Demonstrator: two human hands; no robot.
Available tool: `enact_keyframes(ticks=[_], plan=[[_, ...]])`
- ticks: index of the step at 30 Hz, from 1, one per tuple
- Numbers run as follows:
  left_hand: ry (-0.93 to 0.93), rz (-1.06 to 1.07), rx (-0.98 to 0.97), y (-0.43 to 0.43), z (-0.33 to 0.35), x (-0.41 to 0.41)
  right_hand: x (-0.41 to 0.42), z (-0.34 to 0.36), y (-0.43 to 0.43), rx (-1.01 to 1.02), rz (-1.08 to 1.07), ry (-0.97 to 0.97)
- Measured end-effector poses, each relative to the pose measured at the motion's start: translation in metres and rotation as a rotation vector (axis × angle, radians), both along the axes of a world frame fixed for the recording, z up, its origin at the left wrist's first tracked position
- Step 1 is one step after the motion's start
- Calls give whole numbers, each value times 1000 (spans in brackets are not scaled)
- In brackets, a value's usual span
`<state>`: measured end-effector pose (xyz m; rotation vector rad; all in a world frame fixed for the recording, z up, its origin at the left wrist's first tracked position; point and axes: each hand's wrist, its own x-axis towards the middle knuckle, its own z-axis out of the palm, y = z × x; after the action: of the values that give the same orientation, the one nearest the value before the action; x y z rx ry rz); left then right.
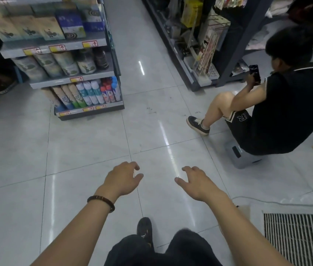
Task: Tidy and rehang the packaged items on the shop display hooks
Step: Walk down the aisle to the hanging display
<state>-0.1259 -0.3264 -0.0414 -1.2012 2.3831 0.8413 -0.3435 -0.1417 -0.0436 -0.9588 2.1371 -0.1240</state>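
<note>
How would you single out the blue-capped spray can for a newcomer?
Find the grey shelf unit left of the aisle and go to its bottom shelf. The blue-capped spray can stands at the right end, beside red-capped cans.

Shop aisle, shelves with price tags, spray cans, hanging packaged items, tiled floor

Both bare arms reach forward and down, palms facing down. The left hand hangs with fingers loosely curled, holding nothing, a dark bead bracelet on its wrist. The right hand spreads relaxed, also holding nothing.
</note>
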Motion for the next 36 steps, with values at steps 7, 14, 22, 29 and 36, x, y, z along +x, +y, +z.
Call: enact_keyframes(ticks=[7,14,22,29,36], plan=[[-2,-10,-6,-108,3,-90,-82,-7,-98,-42,-65,-45],[-55,20,-41,-215,3,-213,-210,-20,-208,-51,-38,-81],[-58,80,-94,-338,26,-319,-344,-2,-360,-34,57,-76],[-10,150,-97,-489,15,-393,-433,-3,-514,-34,121,-42],[-51,66,-91,-645,21,-470,-503,23,-667,32,118,-31]])
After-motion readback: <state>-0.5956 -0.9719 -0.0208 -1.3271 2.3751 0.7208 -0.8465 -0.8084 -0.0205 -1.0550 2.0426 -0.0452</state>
